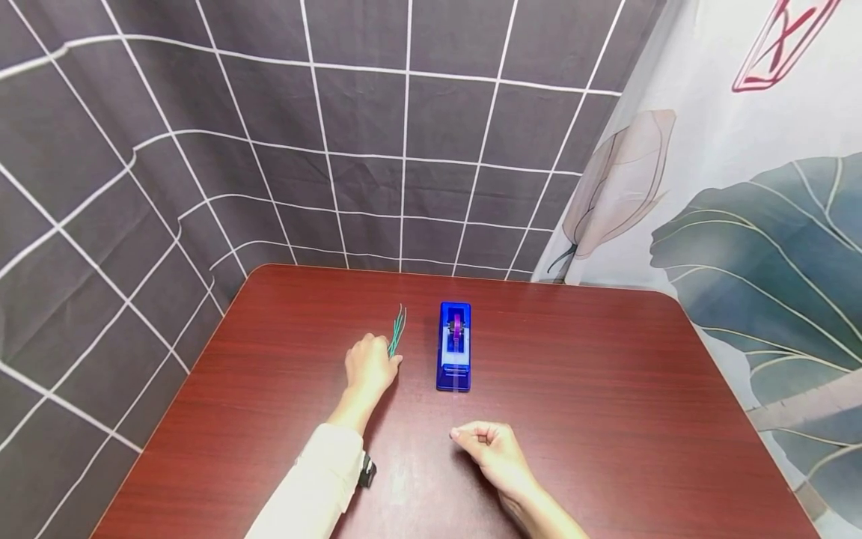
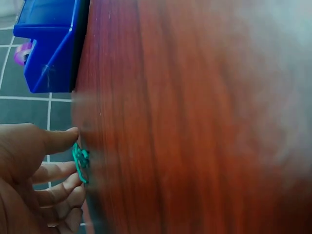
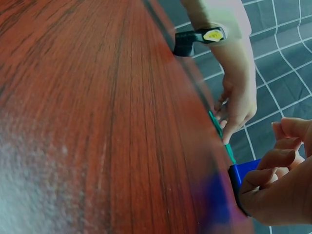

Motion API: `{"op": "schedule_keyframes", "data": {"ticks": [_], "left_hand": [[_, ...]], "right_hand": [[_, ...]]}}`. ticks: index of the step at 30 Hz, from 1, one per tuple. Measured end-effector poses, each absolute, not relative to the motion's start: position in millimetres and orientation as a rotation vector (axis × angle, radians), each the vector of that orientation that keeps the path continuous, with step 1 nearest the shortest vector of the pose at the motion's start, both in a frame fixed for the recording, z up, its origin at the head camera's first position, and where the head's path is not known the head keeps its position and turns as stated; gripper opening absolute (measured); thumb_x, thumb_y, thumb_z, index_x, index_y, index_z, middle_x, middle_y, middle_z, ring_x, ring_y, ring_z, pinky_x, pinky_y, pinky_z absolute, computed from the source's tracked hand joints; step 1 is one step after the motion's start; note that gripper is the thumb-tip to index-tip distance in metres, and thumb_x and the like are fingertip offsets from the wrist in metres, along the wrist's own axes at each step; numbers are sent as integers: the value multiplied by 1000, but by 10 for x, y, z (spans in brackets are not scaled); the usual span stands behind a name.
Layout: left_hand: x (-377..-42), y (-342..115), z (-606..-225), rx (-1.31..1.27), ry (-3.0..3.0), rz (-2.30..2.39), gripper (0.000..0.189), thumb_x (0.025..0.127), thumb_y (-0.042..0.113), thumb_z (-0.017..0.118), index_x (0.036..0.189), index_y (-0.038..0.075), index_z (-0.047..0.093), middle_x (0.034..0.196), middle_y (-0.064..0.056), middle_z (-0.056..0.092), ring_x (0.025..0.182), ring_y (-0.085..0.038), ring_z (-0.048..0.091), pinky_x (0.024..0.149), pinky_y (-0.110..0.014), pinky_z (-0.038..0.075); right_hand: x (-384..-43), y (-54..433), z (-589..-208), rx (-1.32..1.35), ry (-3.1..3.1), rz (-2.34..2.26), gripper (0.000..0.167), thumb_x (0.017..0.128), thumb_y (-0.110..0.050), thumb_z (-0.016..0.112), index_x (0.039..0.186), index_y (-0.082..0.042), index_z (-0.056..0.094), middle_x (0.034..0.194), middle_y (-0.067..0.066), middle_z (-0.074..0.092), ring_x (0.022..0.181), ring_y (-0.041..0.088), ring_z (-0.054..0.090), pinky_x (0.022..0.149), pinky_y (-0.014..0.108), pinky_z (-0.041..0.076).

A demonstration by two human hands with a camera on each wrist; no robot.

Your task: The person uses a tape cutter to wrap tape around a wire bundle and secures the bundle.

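Observation:
My left hand [image 1: 370,363] is at the near end of a small bundle of thin green wire-like strands [image 1: 397,329], left of the tape dispenser [image 1: 454,374]. In the left wrist view, the thumb and curled fingers lie on either side of the green strands [image 2: 81,163], close to the tabletop. The strands' far ends point away with pale tips. My right hand [image 1: 494,453] is nearer to me, just below the blue dispenser, fingers loosely curled around nothing visible. In the right wrist view, it overlaps the dispenser [image 3: 243,170].
The dispenser carries a purple tape roll [image 1: 456,327], with clear tape reaching its front edge. Beneath everything is a reddish-brown wooden table [image 1: 579,389]. A dark gridded curtain [image 1: 364,112] hangs behind it, and a pale leaf-patterned curtain [image 1: 761,247] at the right.

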State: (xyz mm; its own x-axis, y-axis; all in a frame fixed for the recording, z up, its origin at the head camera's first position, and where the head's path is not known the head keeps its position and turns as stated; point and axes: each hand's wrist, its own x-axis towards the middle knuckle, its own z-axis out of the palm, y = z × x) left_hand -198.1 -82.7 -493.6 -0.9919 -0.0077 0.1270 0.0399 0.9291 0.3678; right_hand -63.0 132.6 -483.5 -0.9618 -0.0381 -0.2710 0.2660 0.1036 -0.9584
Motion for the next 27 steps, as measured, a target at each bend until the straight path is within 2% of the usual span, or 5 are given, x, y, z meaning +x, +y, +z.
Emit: {"op": "schedule_keyframes", "data": {"ticks": [3, 8, 16, 22, 27], "left_hand": [[-2002, -829, -4927, -21, -2987, -519, 27, 83, 25, 82, 72, 8, 65, 77, -10, 61, 83, -38, 67, 73, -49, 52], [-2014, -815, -4880, 4, -3000, -469, 22, 83, 14, 74, 65, 7, 63, 77, -13, 68, 80, -39, 69, 71, -49, 52], [-2041, -761, -4853, 26, -3164, -325, 4, 85, 6, 68, 81, 4, 69, 87, -15, 68, 90, -37, 66, 80, -48, 48], [-2013, -728, -4916, 13, -3231, -273, 12, 92, 2, 58, 98, -5, 66, 95, -19, 59, 97, -37, 59, 82, -47, 47], [-1989, -730, -4946, 31, -3230, -223, 15, 94, 2, 53, 101, -6, 65, 96, -20, 59, 96, -37, 59, 82, -46, 46]], "right_hand": [[-629, 1332, -4837, 219, 2153, -1946, 22, 89, -8, 73, 96, 12, 71, 66, -2, 60, 59, 4, 44, 58, 21, 38], [-630, 1336, -4839, 215, 2154, -1945, 22, 89, -8, 73, 96, 12, 72, 66, -3, 60, 59, 3, 44, 57, 21, 37], [-642, 1338, -4840, 214, 2141, -1944, 22, 89, -8, 72, 97, 13, 71, 70, 1, 64, 61, 4, 47, 60, 22, 39], [-655, 1348, -4842, 182, 2142, -1942, 21, 90, -7, 72, 97, 13, 72, 73, 3, 68, 64, 5, 49, 62, 22, 41], [-664, 1359, -4831, 153, 2124, -1957, 21, 89, -7, 72, 97, 13, 71, 72, 3, 66, 63, 4, 47, 60, 21, 40]]}}
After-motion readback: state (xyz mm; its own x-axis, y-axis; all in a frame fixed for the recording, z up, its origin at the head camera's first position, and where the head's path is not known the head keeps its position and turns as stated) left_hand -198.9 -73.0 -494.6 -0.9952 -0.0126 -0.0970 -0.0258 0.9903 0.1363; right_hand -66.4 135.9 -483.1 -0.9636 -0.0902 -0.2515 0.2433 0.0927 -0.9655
